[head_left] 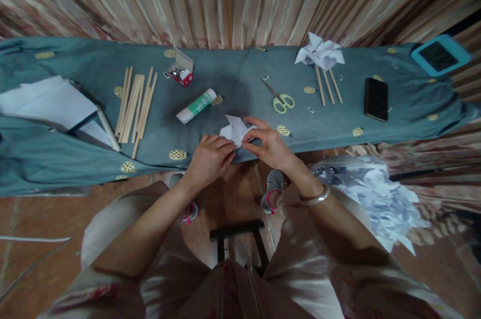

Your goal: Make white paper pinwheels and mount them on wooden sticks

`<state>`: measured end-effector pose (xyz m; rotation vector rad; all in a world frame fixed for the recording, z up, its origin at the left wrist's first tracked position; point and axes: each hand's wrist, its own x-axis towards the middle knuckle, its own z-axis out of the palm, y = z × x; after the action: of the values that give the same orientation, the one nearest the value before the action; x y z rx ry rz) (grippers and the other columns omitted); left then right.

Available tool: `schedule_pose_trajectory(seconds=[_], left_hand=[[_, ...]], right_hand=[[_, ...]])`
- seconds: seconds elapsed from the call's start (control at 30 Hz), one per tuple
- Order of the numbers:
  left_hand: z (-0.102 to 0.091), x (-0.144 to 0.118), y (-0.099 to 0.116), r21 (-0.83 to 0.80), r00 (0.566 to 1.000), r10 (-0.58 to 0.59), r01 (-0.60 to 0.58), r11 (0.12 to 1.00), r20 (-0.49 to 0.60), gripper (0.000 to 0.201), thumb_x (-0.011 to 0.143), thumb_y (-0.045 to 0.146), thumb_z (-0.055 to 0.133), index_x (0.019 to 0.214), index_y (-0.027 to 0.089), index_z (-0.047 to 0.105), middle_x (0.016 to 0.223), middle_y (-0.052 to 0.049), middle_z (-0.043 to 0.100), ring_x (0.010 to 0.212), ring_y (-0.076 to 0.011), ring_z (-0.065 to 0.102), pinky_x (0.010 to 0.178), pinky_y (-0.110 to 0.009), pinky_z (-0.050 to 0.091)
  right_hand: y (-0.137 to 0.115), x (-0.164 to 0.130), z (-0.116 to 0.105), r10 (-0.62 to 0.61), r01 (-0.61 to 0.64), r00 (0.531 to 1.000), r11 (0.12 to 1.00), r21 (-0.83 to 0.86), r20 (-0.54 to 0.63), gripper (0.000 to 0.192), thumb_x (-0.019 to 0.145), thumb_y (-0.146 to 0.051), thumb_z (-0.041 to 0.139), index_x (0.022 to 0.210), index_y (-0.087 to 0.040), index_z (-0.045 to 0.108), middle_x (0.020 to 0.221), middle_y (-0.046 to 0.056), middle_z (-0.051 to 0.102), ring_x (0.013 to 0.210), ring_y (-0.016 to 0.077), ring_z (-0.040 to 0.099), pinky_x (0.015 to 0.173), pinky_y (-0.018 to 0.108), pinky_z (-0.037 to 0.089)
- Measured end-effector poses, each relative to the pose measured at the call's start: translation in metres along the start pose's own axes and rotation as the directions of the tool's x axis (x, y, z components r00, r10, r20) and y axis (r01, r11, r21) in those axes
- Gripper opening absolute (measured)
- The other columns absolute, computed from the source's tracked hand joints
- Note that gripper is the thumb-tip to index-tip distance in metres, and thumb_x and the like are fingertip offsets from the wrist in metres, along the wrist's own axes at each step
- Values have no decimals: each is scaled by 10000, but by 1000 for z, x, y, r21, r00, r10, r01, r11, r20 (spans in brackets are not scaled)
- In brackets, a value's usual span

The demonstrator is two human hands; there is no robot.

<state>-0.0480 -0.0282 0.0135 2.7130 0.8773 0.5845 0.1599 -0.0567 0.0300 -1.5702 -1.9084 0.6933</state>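
A piece of folded white paper [233,131] is shown at the near edge of a cloth-covered table [240,66], between the two hands. Its lower left edge is gripped by the fingertips of the left hand [211,158]; the thumb is largely hidden, so its exact placement cannot be told. The right side is pinched between thumb and forefinger of the right hand [268,144]. Pointed flaps are raised above the fingers. The sheet is judged very light and easily bent, stiffer along its creases, neither slippery nor brittle, but readily crumpled or torn at the points. Hold is best taken at the doubled edges and near the centre, with light pressure; the free tips are best left unpressed. A glue stick [196,106] is placed beyond the left hand, and scissors [278,97] beyond the right, both well apart from the paper. Two paper pinwheels [321,53] are seen farther off.
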Motion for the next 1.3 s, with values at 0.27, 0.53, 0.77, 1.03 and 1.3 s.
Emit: schedule_pose_trajectory(seconds=[0.27, 0.53, 0.77, 1.03, 1.3], left_hand=[[6, -5, 1, -23, 997, 20, -22, 999, -69, 257, 983, 215, 505, 1182, 133, 644, 1010, -96, 743, 891, -227, 653, 785, -356, 440], [7, -4, 2, -30, 997, 27, -29, 999, -65, 276, 1009, 249, 455, 1081, 169, 708, 1019, -95, 738, 910, -221, 641, 765, -360, 435], [7, -1, 2, -102, 999, -32, 29, 994, -27, 271, 1000, 266, 475, 1061, 180, 725, 1021, -87, 737, 929, -228, 610, 793, -379, 418], [5, -1, 0, -120, 998, -68, 69, 990, 16, 226, 954, 244, 546, 1081, 209, 729, 1012, -71, 729, 960, -238, 597, 841, -405, 407], [6, 2, 0, -139, 996, -90, 90, 986, 6, 208, 940, 234, 556, 1040, 203, 736, 954, -60, 737, 930, -234, 599, 826, -391, 397]], right_hand=[[4, 8, 8, -12, 12, 1000, 1000, -12, -4, 34, 812, -190, 683, 836, -207, 699, 1406, 108, 584, 1326, 276, 536, 1103, 476, 422], [7, 9, 13, -8, 5, 998, 999, -53, -60, 177, 782, -225, 743, 940, -206, 666, 1398, 143, 583, 1323, 289, 529, 1099, 477, 428], [5, 4, 11, -23, 18, 997, 997, -70, -71, 148, 826, -262, 699, 961, -227, 651, 1401, 111, 582, 1343, 294, 506, 1120, 509, 401], [2, -1, 11, -40, 33, 997, 994, -107, -66, 120, 865, -266, 651, 975, -218, 654, 1432, 109, 548, 1360, 295, 478, 1126, 524, 391], [-4, -10, 16, -78, 69, 995, 986, -155, -56, 155, 904, -224, 581, 994, -216, 706, 1445, 94, 532, 1383, 302, 438, 1154, 545, 381]])
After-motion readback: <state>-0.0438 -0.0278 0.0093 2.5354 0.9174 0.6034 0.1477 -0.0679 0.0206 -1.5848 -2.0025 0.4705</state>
